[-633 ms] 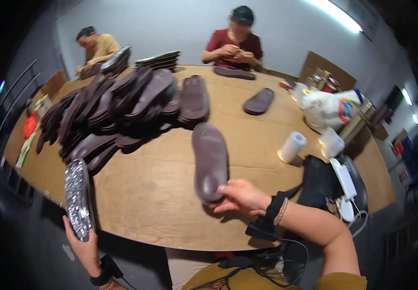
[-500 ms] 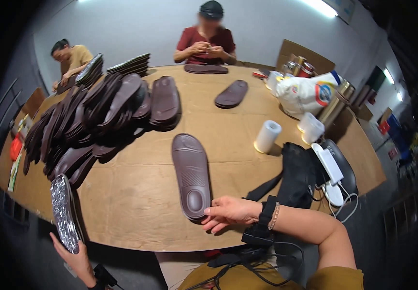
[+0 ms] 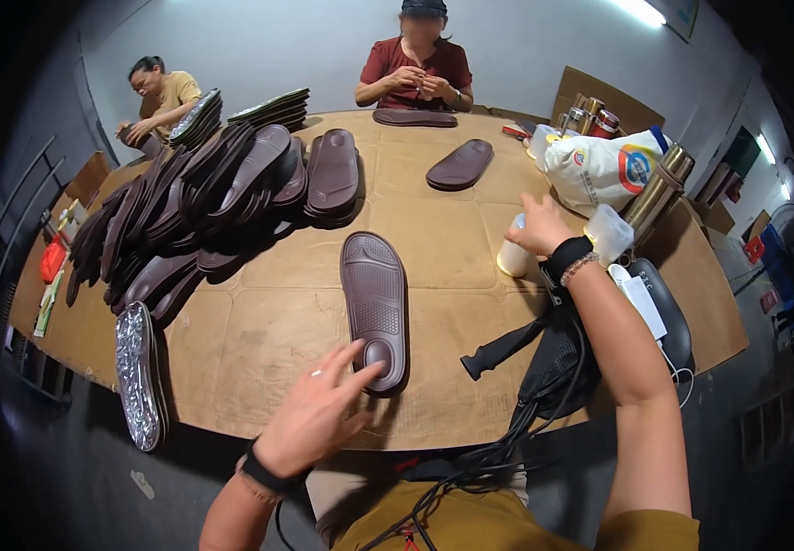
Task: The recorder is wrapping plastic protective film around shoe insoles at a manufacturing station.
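Note:
A dark brown shoe insole lies in front of me, its toe end pointing away. My left hand is over its heel end, fingers spread, with the fingertips at the rounded heel pad; whether they press on it I cannot tell. To the right, my right hand is at the top of a white roll, thumb and fingers around its upper part. The hand hides the roll's right side. At the table's left front edge rests a stack of insoles with a silvery foil face, touched by neither hand.
A large heap of brown insoles covers the left side. One insole lies farther back. On the right are another white roll, a white bag, a metal flask, and a black pouch. Two people sit across the table.
My left hand has let go of the foil-faced stack and come over to the insole's heel. My right hand has left that heel and reached forward and right to the white roll.

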Tool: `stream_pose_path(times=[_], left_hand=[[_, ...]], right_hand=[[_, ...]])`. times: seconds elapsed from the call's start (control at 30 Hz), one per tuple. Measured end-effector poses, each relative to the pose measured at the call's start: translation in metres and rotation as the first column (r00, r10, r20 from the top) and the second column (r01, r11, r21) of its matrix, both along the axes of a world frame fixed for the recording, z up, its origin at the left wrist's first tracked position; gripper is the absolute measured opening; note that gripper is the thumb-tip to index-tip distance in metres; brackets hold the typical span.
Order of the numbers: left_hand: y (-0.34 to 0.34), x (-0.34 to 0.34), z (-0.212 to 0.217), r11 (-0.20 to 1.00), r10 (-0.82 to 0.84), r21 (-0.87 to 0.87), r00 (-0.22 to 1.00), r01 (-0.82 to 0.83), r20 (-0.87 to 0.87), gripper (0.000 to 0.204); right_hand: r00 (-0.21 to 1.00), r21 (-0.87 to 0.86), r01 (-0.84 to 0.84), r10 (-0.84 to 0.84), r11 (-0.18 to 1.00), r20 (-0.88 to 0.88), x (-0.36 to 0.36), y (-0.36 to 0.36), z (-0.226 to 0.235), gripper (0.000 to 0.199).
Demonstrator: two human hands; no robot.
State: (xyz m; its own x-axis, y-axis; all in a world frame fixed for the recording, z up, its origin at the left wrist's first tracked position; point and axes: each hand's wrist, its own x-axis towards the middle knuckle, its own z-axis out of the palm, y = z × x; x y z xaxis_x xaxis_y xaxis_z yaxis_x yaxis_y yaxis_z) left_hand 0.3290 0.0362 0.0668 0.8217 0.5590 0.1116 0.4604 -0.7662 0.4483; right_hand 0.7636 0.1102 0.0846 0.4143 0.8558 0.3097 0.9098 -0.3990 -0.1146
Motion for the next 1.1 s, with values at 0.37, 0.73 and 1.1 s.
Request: stream_pose_path(times=[0.37, 0.73, 1.1], left_hand=[[0.024, 0.074, -0.043, 0.943, 0.323, 0.175, 0.91, -0.284, -0.26, 0.09], [-0.036, -0.046, -0.02, 0.943, 0.322, 0.159, 0.924, -0.293, -0.205, 0.079], [-0.085, -0.001, -0.026, 0.708, 0.435, -0.683, 0.65, 0.182, 0.623, 0.092]], right_hand=[[0.618, 0.197, -0.25, 0.313, 0.948, -0.721, -0.036, -0.057, 0.045, 0.051], [-0.165, 0.496, -0.389, 0.471, 0.776, -0.866, -0.122, -0.188, 0.001, 0.042], [-0.164, 0.632, -0.536, 0.666, 0.56, -0.728, -0.157, -0.196, -0.031, 0.057]])
